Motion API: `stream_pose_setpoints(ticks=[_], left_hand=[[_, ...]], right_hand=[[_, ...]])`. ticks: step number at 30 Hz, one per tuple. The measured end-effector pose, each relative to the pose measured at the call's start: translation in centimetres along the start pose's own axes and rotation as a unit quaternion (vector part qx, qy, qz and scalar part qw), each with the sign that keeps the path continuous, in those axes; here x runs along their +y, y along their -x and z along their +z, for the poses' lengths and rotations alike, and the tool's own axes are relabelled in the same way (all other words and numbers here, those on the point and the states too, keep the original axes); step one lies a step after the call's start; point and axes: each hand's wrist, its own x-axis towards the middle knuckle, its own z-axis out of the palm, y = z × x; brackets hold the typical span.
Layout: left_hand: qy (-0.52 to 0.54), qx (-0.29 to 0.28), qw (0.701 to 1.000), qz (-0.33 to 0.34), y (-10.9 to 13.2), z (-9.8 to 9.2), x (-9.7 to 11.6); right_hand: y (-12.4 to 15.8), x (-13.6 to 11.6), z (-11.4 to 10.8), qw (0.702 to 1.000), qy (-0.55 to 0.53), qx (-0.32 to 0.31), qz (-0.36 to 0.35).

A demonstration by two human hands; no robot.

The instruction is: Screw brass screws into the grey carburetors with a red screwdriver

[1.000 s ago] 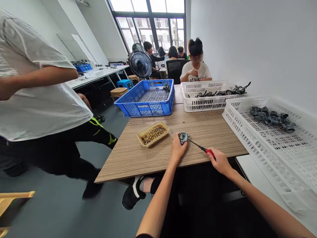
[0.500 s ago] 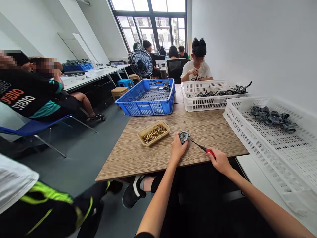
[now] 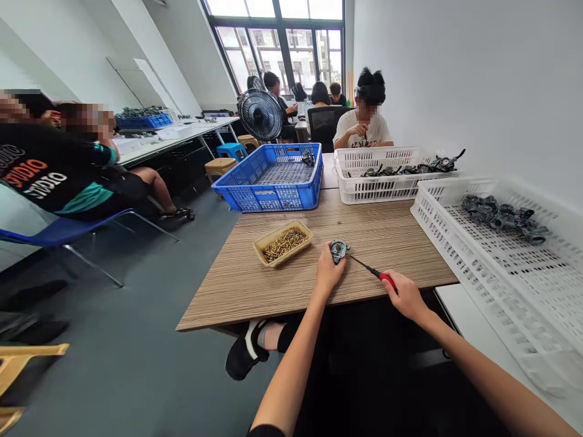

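On the wooden counter [image 3: 255, 291], near its front edge, a small round metal part [image 3: 338, 249] is held by the left hand [image 3: 328, 274]. The fingers are curled around the part, and it is kept low on the counter. A screwdriver [image 3: 370, 271] is gripped by the right hand [image 3: 404, 295], which is closed tight on the red handle. The part is met by the thin tip. Near the left hand, a tan tray [image 3: 292, 255] of little brass screws is seen. Farther back a blue basket [image 3: 273, 197] is set, and off to the right a big white basket [image 3: 455, 255].
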Motion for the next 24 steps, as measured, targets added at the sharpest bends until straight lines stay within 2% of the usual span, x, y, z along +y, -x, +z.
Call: stream_pose_setpoints(ticks=[24], left_hand=[[0.007,0.000,1.000,-0.007,-0.01,0.21,-0.39]], right_hand=[[-0.07,-0.43,-0.27,1.000,0.005,-0.003,-0.002]])
